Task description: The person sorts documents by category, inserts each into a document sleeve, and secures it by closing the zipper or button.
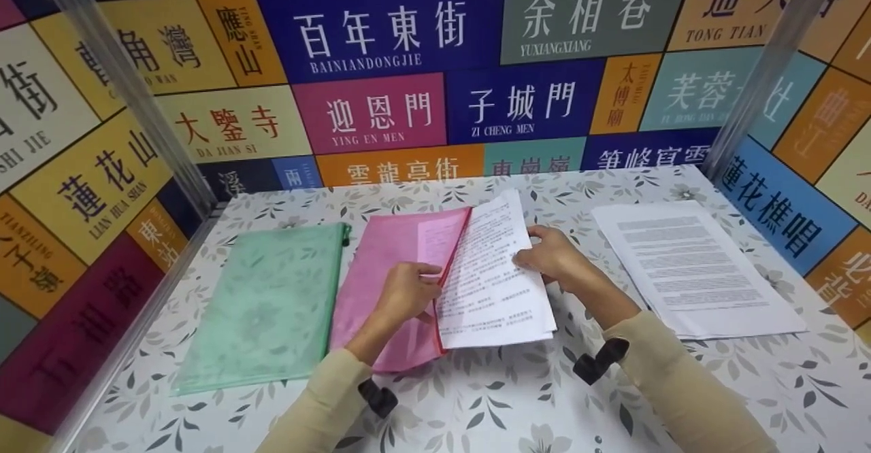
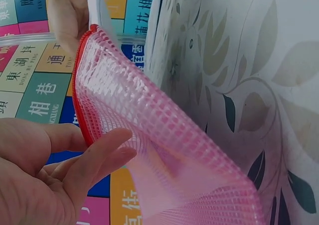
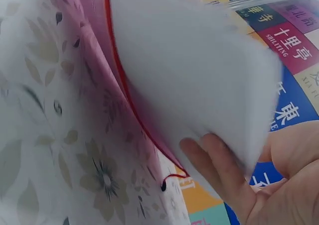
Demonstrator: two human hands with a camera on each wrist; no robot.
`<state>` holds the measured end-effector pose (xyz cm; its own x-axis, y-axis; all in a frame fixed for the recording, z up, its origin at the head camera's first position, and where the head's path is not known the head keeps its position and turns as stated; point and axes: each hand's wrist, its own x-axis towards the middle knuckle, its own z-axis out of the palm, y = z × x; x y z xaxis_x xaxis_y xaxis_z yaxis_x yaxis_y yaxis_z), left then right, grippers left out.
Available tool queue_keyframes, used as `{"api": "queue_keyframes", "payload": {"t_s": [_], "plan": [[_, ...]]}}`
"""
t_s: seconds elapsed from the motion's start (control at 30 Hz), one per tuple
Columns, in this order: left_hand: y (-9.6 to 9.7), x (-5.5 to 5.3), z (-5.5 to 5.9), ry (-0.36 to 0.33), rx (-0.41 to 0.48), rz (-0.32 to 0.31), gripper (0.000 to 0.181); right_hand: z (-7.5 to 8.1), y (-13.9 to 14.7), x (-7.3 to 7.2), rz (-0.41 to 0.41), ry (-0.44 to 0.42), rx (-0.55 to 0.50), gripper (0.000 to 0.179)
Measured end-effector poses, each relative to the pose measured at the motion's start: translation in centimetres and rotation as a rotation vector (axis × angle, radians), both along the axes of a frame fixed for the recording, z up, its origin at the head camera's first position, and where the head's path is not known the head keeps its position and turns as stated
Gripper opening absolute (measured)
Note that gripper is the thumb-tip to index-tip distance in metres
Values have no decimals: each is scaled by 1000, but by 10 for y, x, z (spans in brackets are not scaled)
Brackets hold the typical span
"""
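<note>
A pink mesh zip pouch (image 1: 388, 256) with a red zipper edge lies at the table's middle, its mouth toward the right. My left hand (image 1: 410, 294) pinches the pouch at its red-edged opening; in the left wrist view the thumb and fingers (image 2: 112, 150) grip that edge. A stack of printed sheets (image 1: 493, 283) is partly inside the pouch, its right part sticking out. My right hand (image 1: 554, 256) holds the stack by its outer edge. In the right wrist view the fingers (image 3: 219, 160) lie against the white sheets (image 3: 194, 80), thumb on the other side.
A green mesh zip pouch (image 1: 272, 303) lies flat to the left. Another stack of printed paper (image 1: 701, 269) lies on the right. The table has a leaf-patterned cover (image 1: 490, 405). Behind it rise panels with coloured street-name blocks (image 1: 381, 28), and clear posts (image 1: 769, 72) stand at the corners.
</note>
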<state>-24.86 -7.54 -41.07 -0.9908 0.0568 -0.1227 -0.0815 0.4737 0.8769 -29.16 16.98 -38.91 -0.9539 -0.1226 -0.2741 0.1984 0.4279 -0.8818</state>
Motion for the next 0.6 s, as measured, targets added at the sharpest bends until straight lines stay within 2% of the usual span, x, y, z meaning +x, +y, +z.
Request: {"api": "queue_keyframes", "payload": {"t_s": [0.27,0.5,0.6], "plan": [[-1,2,3,27,14,3,39,-7,2,-3,-18,-6,31,64],[-6,3,-3,37,48,-5,39,3,17,-6,56,-57,-64,57],[-6,3,-2,35,38,4,39,7,24,-8,85,-62,-91,59]]}}
